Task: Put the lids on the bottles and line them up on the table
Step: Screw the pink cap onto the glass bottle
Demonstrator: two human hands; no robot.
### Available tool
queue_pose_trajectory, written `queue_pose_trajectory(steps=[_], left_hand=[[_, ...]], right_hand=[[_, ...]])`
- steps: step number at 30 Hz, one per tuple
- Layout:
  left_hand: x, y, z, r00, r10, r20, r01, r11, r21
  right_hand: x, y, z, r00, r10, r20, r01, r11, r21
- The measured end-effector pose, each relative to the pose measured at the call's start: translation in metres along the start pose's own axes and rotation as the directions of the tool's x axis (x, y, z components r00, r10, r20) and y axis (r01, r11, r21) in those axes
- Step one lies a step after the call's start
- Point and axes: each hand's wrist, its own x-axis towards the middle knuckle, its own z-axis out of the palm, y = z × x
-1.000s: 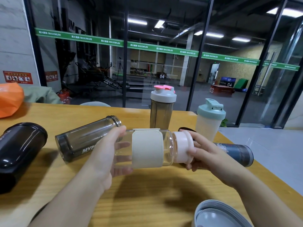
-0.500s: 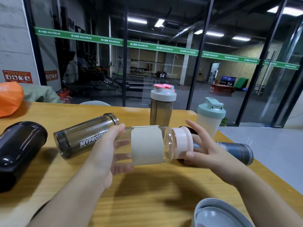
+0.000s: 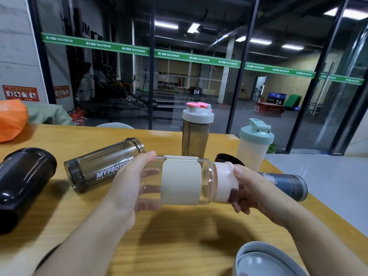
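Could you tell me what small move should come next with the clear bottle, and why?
Probably finish twisting the pale pink lid tight: the right hand grips it while the left hand holds the clear bottle sideways above the table.

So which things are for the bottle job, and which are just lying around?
For the job:
clear bottle and pink lid, held by left hand and right hand
smoky bottle
black bottle
grey lid

Lying about:
orange bag
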Motion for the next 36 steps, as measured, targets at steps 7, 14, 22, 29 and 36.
queue_pose_trajectory(steps=[7, 14, 22, 29, 36], left_hand=[[0.0, 0.0, 0.002, 0.999, 0.032, 0.008, -0.032, 0.999, -0.007], [-0.001, 0.001, 0.0, 0.998, 0.008, -0.056, -0.01, 0.999, -0.03], [-0.001, 0.001, 0.0, 0.999, 0.028, -0.023, -0.028, 1.0, 0.002], [-0.002, 0.001, 0.002, 0.999, 0.051, 0.006, -0.051, 0.998, 0.026], [0.0, 0.0, 0.001, 0.999, 0.047, -0.022, -0.047, 0.999, 0.003]], right_hand=[[-0.002, 0.009, 0.0, 0.999, 0.044, 0.012, -0.044, 0.999, -0.02], [-0.002, 0.003, -0.005, 0.976, -0.209, 0.069, 0.199, 0.972, 0.122], [0.0, -0.001, -0.001, 0.997, -0.079, 0.015, 0.077, 0.992, 0.102], [0.0, 0.0, 0.0, 0.999, 0.007, 0.033, -0.008, 1.0, 0.022], [-0.002, -0.001, -0.001, 0.993, -0.116, -0.01, 0.117, 0.992, 0.057]])
